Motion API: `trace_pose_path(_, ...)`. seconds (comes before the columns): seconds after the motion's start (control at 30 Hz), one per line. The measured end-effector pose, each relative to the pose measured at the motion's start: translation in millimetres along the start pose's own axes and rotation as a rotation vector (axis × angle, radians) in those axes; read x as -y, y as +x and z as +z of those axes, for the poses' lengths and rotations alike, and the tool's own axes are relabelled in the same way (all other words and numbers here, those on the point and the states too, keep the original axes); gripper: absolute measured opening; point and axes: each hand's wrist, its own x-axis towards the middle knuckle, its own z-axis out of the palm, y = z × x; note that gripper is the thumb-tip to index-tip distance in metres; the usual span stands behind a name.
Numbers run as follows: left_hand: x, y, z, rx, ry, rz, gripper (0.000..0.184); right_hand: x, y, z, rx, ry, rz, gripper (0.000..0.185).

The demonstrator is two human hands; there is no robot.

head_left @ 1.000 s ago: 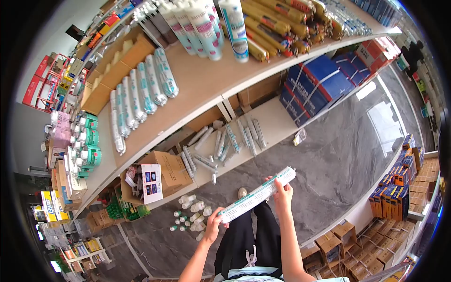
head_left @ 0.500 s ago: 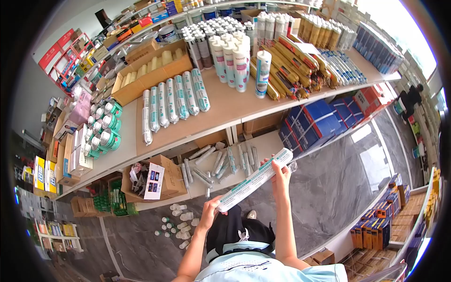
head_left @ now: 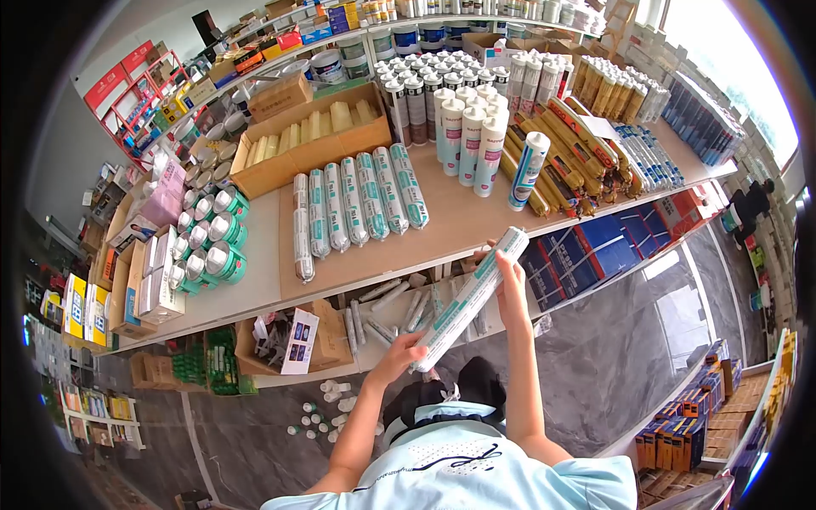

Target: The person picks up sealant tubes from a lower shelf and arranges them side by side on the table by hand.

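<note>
smooth cylindrical tube (head_left: pixel 472 297), curled bare fingers (head_left: pixel 408 350)

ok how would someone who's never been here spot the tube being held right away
Find the long brown-topped counter running across the view. On the person's side of it, a white tube with teal markings runs from the left hand to the right hand. Similar tubes lie in a row on the counter; this one alone is held.
</note>
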Motion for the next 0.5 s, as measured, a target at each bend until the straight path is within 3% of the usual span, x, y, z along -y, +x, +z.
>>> trace_pose_path(0.23, -16.2, 4.8, 5.1, -0.152, 0.177, 0.087, 0.052, -19.4, 46.6, 14.1, 0.083, -0.027, 0.088, 0.086)
trace_pose_path(0.4, -23.2, 23.1, 17.5, -0.215, 0.198, 0.116, 0.049, -27.0, 79.7, 19.5, 0.128, -0.162, 0.161, 0.084)
trace_pose_path(0.5, -7.7, 46.9, 14.8, -0.330, 0.291, 0.146, 0.044, -51.2, 102.6, 15.4, 0.008, -0.577, -0.069, 0.076)
